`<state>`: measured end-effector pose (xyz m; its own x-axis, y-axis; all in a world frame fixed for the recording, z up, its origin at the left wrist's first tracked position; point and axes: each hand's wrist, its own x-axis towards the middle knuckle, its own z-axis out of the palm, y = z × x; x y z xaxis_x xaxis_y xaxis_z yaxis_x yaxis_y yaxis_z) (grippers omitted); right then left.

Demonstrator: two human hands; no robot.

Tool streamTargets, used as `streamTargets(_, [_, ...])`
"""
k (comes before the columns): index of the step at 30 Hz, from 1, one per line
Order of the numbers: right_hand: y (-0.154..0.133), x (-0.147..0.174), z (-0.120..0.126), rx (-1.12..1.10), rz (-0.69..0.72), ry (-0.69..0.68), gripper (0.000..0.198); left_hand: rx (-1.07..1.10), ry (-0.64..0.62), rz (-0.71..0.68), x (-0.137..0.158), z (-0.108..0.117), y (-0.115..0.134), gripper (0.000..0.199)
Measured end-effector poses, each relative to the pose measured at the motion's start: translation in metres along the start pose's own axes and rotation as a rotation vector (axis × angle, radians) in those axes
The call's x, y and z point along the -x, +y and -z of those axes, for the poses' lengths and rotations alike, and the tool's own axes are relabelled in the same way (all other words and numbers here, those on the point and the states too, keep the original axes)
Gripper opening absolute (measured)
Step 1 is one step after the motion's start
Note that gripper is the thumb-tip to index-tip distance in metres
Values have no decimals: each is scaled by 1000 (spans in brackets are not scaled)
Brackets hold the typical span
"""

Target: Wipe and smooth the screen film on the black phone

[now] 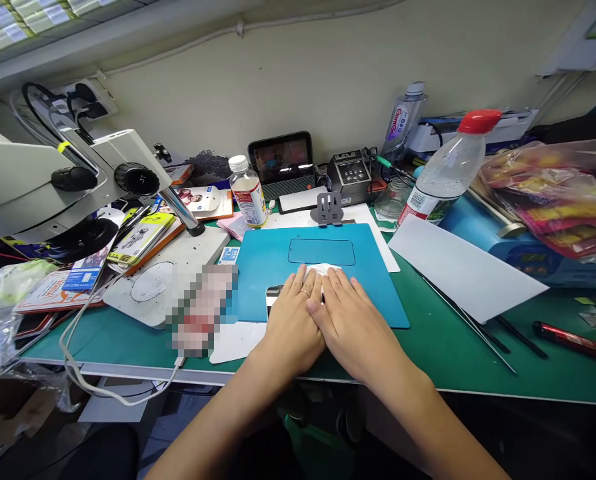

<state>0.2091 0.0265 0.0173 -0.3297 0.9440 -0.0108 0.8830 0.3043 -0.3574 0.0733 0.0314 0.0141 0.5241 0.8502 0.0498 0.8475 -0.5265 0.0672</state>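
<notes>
My left hand (293, 327) lies flat on a blue mat (258, 257), palm down with fingers stretched forward. Beside it my right hand (353, 320) is also flat, its thumb crossing over the left hand. White tissue or cloth (323, 268) shows past the fingertips, partly covered by both hands. Left of my left hand peeks the edge of a flat, dark-and-white device (273, 297); the rest is hidden under the hands. Just beyond the fingers, a clear phone-shaped sheet with a thin black border (321, 252) rests on the mat.
A microscope (128, 173) stands at left, near a blurred-out item with a cable (205, 310). Behind the mat are a small bottle (248, 193), a grey stand (329, 208) and a soldering station (351, 177). To the right are a large bottle (448, 173), white card (463, 267) and tweezers (473, 323).
</notes>
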Motion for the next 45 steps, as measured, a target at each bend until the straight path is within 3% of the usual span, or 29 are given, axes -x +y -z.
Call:
streamTargets(8, [-58, -16, -24, -30, 142, 28, 82, 18, 37, 134, 53, -1, -46, 55])
streamTargets(16, [-72, -19, -34, 34, 177, 29, 82, 72, 64, 197, 67, 0, -54, 59])
streamTargets(26, [-68, 34, -46, 65, 308, 165, 83, 35, 132, 172, 111, -10, -18, 61])
streamTargets(30, [-65, 42, -45, 90, 330, 174, 82, -27, 147, 143, 116, -15, -10, 62])
streamTargets(37, [-54, 44, -38, 81, 328, 128, 82, -38, 117, 156, 104, -12, 0, 60])
streamTargets(45, [2, 66, -32, 79, 184, 173, 79, -12, 84, 7, 59, -11, 38, 61])
